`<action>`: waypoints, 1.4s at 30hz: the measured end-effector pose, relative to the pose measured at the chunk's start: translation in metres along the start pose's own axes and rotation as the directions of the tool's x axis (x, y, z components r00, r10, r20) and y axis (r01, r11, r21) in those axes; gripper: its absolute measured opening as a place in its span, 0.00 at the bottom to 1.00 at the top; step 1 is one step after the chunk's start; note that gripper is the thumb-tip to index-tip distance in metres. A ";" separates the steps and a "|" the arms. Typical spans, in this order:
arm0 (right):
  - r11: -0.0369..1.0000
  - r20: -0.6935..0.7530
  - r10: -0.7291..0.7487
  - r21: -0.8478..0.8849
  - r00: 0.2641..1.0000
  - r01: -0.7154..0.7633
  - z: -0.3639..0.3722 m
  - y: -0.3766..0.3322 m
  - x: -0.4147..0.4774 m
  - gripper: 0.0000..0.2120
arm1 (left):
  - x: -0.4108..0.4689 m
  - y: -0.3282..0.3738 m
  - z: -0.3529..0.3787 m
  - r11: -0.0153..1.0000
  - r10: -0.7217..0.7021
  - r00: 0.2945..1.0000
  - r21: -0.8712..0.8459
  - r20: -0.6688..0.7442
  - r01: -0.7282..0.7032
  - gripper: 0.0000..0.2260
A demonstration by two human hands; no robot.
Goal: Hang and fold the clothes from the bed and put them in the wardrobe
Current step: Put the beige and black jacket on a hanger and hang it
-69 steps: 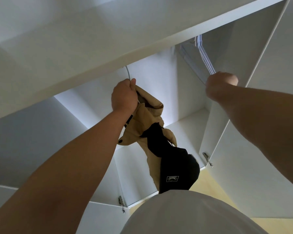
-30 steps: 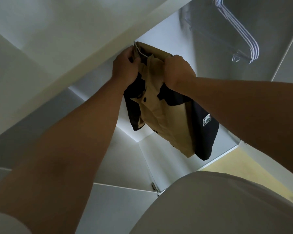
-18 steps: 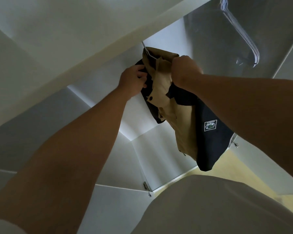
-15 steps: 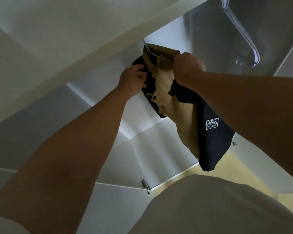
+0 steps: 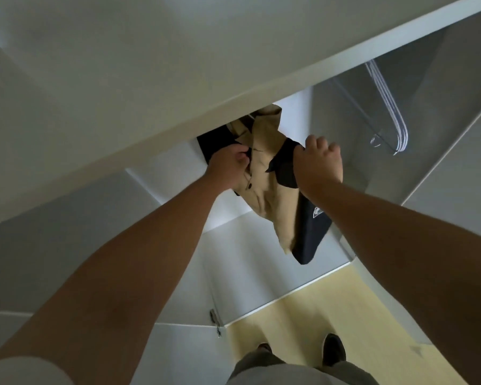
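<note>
A tan and black shirt (image 5: 272, 195) hangs on a hanger inside the white wardrobe (image 5: 139, 87), its top partly hidden behind the upper shelf edge. My left hand (image 5: 228, 168) grips the shirt's left front by the button placket. My right hand (image 5: 318, 162) holds the black right shoulder and sleeve, fingers curled over the cloth. A small white logo patch shows on the black lower part.
Several clear empty hangers (image 5: 386, 109) hang at the upper right in the wardrobe. An open wardrobe door (image 5: 456, 173) stands at the right, another door with a hinge (image 5: 214, 320) at the lower left. Yellow floor (image 5: 303, 315) and my shoes lie below.
The view has tilted down, showing floor and shoes. The shirt now hangs further back under the shelf. My right hand has slid from the collar out to the black shoulder.
</note>
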State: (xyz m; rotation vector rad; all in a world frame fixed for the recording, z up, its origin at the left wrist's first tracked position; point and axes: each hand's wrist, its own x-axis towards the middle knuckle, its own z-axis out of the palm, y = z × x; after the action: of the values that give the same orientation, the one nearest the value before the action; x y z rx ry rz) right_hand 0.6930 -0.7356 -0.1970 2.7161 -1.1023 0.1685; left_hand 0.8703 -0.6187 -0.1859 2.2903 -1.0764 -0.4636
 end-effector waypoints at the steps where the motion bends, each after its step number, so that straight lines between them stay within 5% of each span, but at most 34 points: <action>1: 1.000 0.052 0.010 0.002 0.999 -0.010 0.006 -0.001 -0.005 0.14 | 0.002 -0.004 0.007 1.000 -0.014 1.000 -0.003 0.027 0.014 0.16; 8: 0.983 0.396 -0.015 0.173 0.918 -0.058 0.057 -0.037 -0.051 0.17 | -0.006 -0.031 0.039 0.976 -0.052 0.990 -0.204 0.129 0.077 0.24; 15: 0.901 0.583 -0.096 0.395 0.807 -0.179 0.131 -0.072 -0.080 0.18 | -0.011 -0.034 0.066 0.919 0.000 0.993 -0.390 0.121 0.047 0.25; 19: 0.843 0.624 -0.124 0.476 0.772 -0.250 0.189 -0.088 -0.093 0.20 | -0.007 -0.076 0.108 0.936 -0.063 0.998 -0.344 0.032 0.070 0.16; 25: 0.776 0.636 -0.050 0.510 0.770 -0.371 0.305 -0.109 -0.107 0.16 | -0.013 -0.186 0.222 0.705 -0.450 0.892 -0.634 -0.055 0.317 0.11; 29: 0.694 0.653 -0.012 0.551 0.757 -0.464 0.408 -0.138 -0.112 0.11 | -0.012 -0.282 0.319 0.554 -0.543 0.839 -0.736 0.033 0.388 0.08; 31: 0.560 0.742 -0.004 0.557 0.670 -0.614 0.459 -0.151 -0.113 0.02 | -0.007 -0.314 0.365 0.510 -0.524 0.846 -0.759 0.098 0.404 0.08; 33: 0.195 0.868 -0.015 0.489 0.496 -0.850 0.504 -0.156 -0.113 0.04 | 0.004 -0.337 0.404 0.609 -0.465 0.883 -0.702 0.062 0.369 0.09; 35: -0.103 0.921 -0.014 0.386 0.390 -0.917 0.544 -0.153 -0.118 0.00 | 0.016 -0.348 0.436 0.719 -0.376 0.927 -0.625 0.017 0.303 0.11; 37: -0.340 0.924 -0.004 0.357 0.381 -0.870 0.579 -0.149 -0.124 0.11 | 0.028 -0.347 0.462 0.743 -0.247 0.969 -0.638 0.019 0.202 0.11; 40: -0.602 0.879 0.020 0.391 0.476 -0.697 0.611 -0.142 -0.128 0.30 | 0.052 -0.337 0.489 0.747 -0.116 0.992 -0.655 0.040 0.114 0.13; 42: -0.706 0.847 0.035 0.397 0.531 -0.586 0.619 -0.136 -0.127 0.34 | 0.065 -0.328 0.498 0.690 -0.093 0.992 -0.712 0.084 0.125 0.26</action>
State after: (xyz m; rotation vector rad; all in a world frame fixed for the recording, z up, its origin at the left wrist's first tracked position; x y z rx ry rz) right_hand 0.7150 -0.6977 -0.8417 1.9620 -4.2441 1.7178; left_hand 0.8442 -0.6682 -0.7828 1.6338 -0.6024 -0.8196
